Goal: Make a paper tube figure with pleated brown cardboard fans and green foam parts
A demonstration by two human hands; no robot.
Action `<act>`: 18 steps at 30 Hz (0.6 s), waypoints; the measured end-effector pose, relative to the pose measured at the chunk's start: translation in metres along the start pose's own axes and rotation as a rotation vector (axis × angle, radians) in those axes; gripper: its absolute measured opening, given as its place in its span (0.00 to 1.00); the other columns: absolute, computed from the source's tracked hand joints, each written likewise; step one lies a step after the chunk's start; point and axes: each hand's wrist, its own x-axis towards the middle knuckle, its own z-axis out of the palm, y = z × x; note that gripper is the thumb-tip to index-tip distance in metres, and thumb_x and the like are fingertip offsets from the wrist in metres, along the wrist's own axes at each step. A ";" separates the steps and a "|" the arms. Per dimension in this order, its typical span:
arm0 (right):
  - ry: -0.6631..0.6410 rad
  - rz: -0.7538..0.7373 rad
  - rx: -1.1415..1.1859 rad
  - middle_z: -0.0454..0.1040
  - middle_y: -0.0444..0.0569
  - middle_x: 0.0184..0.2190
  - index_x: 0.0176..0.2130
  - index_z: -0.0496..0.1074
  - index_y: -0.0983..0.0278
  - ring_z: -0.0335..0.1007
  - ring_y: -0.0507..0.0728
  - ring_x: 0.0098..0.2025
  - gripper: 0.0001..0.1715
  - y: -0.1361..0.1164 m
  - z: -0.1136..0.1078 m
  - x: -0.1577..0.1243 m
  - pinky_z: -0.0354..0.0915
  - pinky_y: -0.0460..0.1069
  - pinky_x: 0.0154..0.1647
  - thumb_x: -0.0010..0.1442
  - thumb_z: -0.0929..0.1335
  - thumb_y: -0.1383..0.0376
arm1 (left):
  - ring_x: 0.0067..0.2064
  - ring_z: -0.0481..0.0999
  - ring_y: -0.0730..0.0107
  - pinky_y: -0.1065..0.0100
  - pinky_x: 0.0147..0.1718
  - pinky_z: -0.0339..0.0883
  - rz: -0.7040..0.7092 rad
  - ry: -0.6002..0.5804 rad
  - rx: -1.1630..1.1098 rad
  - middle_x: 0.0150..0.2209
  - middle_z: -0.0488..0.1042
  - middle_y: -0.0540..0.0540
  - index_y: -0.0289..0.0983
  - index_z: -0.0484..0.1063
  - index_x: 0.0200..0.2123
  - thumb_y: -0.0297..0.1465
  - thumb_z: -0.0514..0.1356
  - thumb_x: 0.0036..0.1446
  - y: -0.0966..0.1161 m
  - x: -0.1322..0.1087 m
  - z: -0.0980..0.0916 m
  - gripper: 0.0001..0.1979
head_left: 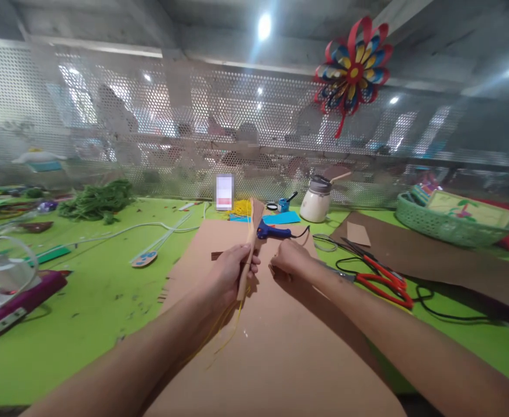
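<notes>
My left hand is wrapped around a long, narrow roll of brown paper that flares at its upper end. Thin yellow strands trail from beneath that hand. To the right, my right hand is closed, fingers pointing down, low over a large brown paper sheet; small brown bits show by its fingertips, and whether it grips them is unclear. A blue glue gun lies just beyond my hands. A short stack of dark brown strips pokes out left of my left hand.
Red-handled scissors and a black cable lie on the right, near a dark brown sheet and a green basket. A white jug stands at the back. Left are a purple power strip and green strands.
</notes>
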 end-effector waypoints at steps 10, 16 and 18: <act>0.116 -0.045 0.306 0.71 0.53 0.49 0.50 0.69 0.65 0.72 0.57 0.44 0.15 0.003 0.001 0.001 0.70 0.55 0.43 0.64 0.66 0.62 | 0.18 0.64 0.78 0.77 0.15 0.58 0.000 0.011 0.004 0.21 0.68 0.49 0.35 0.66 0.27 0.31 0.55 0.57 -0.002 -0.001 -0.002 0.08; 0.429 -0.224 0.610 0.75 0.45 0.30 0.31 0.74 0.69 0.72 0.55 0.32 0.13 0.005 -0.012 -0.017 0.68 0.48 0.33 0.61 0.67 0.62 | 0.17 0.63 0.78 0.76 0.14 0.57 0.005 0.005 0.011 0.21 0.66 0.50 0.35 0.66 0.27 0.33 0.55 0.57 -0.002 -0.003 -0.002 0.09; 0.557 -0.294 0.705 0.74 0.46 0.25 0.26 0.74 0.68 0.70 0.55 0.31 0.15 0.002 -0.015 -0.027 0.66 0.47 0.33 0.60 0.65 0.62 | 0.19 0.65 0.78 0.77 0.15 0.58 0.026 -0.015 0.015 0.22 0.67 0.49 0.35 0.66 0.28 0.32 0.55 0.57 -0.003 -0.005 0.001 0.08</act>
